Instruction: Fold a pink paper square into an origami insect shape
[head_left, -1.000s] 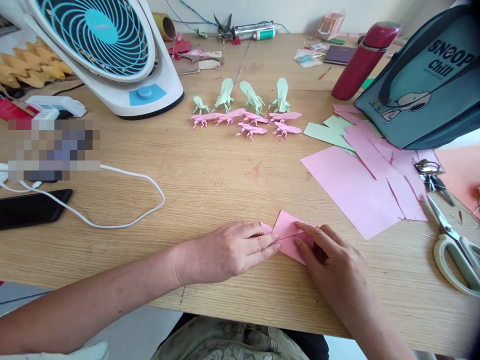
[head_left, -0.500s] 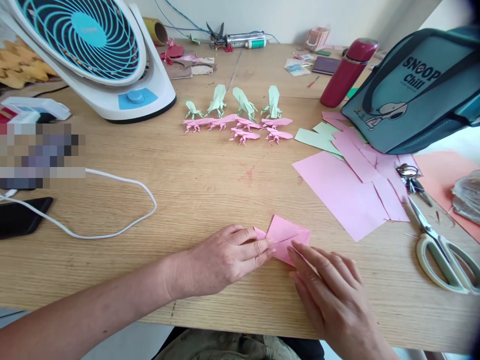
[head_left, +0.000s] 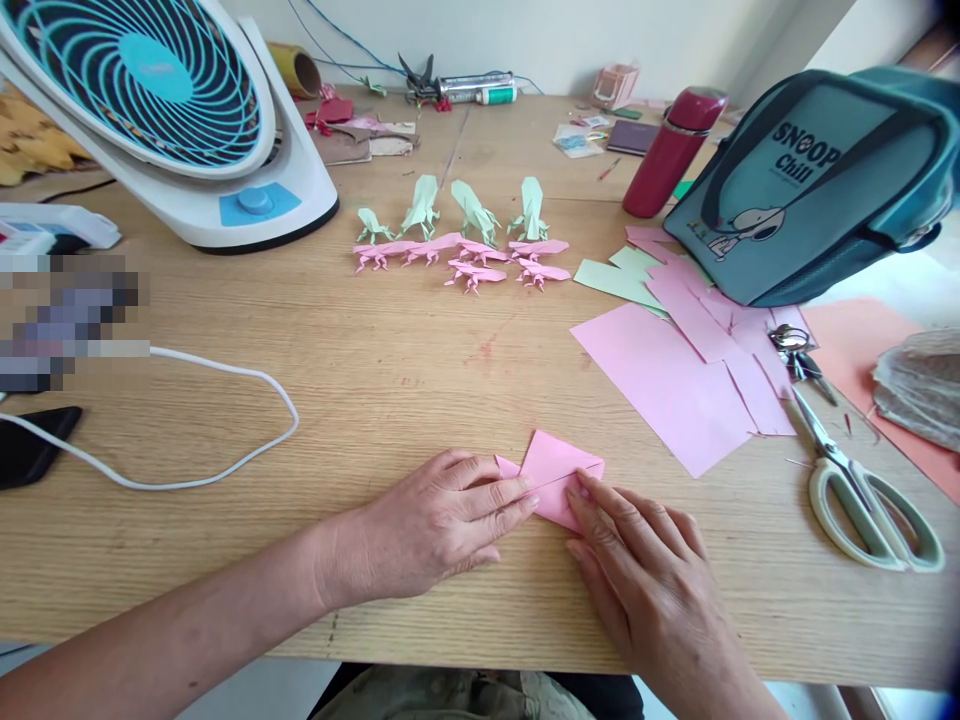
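While my left hand (head_left: 442, 520) and right hand (head_left: 645, 570) are pressing flat, fingers spread, on the pink fold (head_left: 559, 480) just before the table edge, I'm judging it early: ten models (head_left: 461, 235) are standing finished beyond it, sheets (head_left: 660, 370) waiting.

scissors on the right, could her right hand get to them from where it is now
Probably yes. The right hand rests on the folded pink paper, and only bare table lies between it and the scissors; nothing blocks their handles.
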